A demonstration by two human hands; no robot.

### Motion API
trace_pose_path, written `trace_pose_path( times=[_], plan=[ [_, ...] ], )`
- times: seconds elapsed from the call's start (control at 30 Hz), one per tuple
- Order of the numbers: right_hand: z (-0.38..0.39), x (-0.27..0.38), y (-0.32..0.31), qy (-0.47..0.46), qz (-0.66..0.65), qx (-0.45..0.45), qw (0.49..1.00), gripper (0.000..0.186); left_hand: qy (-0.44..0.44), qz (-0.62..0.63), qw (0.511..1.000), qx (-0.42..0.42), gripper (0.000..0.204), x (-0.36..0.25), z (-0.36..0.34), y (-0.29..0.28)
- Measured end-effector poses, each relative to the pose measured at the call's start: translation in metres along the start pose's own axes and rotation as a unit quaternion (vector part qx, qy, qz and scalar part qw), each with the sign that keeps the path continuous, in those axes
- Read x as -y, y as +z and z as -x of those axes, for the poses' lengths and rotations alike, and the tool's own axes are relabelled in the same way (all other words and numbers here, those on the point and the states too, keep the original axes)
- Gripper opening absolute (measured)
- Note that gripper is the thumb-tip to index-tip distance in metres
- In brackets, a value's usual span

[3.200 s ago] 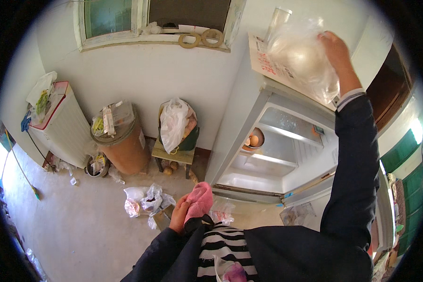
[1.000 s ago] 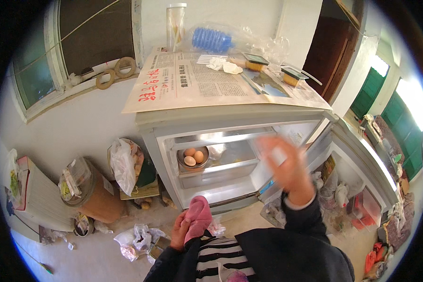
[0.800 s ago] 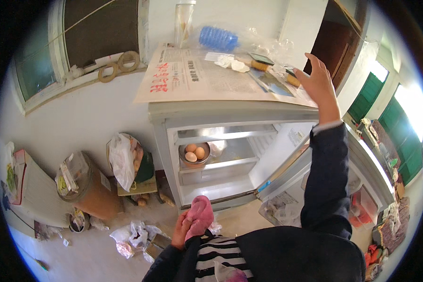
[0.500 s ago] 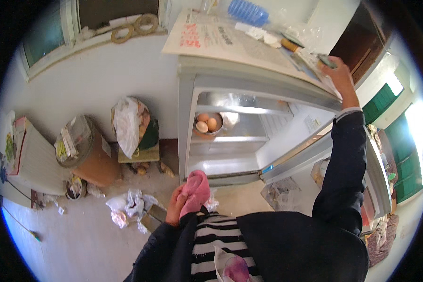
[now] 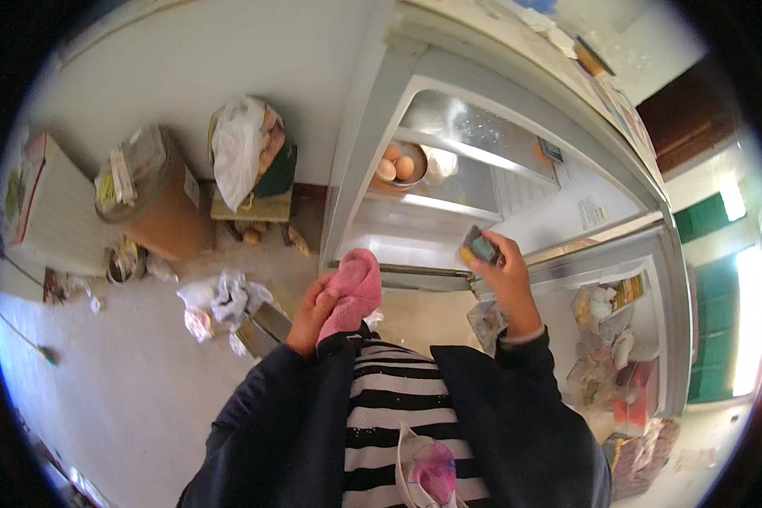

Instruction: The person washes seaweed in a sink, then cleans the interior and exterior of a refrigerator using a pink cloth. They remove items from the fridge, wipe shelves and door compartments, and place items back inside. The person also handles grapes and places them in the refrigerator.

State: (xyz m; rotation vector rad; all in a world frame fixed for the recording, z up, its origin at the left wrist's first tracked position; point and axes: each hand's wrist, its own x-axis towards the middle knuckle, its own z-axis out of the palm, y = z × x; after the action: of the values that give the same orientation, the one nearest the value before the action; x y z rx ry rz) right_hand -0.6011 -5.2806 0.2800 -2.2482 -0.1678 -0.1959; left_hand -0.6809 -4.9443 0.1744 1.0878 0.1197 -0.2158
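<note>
My left hand grips a folded pink cloth low in front of the open fridge. In my right hand is a small yellow container with a dark lid, held just outside the lower compartment. Inside, a metal bowl holds several eggs beside a white bag. Another small dark-lidded item sits on an upper shelf at the right. The lowered edge of the fridge top bears newspaper and a similar container.
The open door, its racks full of bags, stands at my right. Leftward are a bagged bin on a wooden stool, a brown barrel and a white cabinet. Crumpled bags lie on the floor near my left.
My right hand has taken the small container from the fridge top and brought it down before the opening. The pink cloth stays in my left hand. The view has tilted downward.
</note>
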Motion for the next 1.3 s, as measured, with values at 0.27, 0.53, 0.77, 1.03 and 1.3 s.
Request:
trace_pose_path(
  times=[0.27,0.53,0.77,1.03,1.3],
  plan=[
    [-0.144,-0.209,0.026,0.134,0.020,-0.149,0.979,0.062,-0.009,0.070,0.986,-0.149,0.040,0.013,0.028,0.005],
    [-0.216,-0.254,0.040,0.034,0.124,-0.149,0.980,0.059,0.026,0.070,0.966,-0.247,0.040,0.033,0.051,0.002],
    [-0.245,-0.244,0.054,0.008,0.237,-0.187,0.953,0.061,0.015,0.073,0.966,-0.249,0.041,0.037,0.044,0.011],
    [-0.221,-0.224,0.035,-0.086,0.400,-0.133,0.903,0.079,-0.005,-0.062,0.971,-0.232,0.042,0.048,0.051,-0.003],
    [-0.072,0.021,0.017,-0.078,0.181,0.254,0.947,0.068,0.033,0.097,0.980,-0.170,0.041,0.032,0.039,-0.015]
  ],
)
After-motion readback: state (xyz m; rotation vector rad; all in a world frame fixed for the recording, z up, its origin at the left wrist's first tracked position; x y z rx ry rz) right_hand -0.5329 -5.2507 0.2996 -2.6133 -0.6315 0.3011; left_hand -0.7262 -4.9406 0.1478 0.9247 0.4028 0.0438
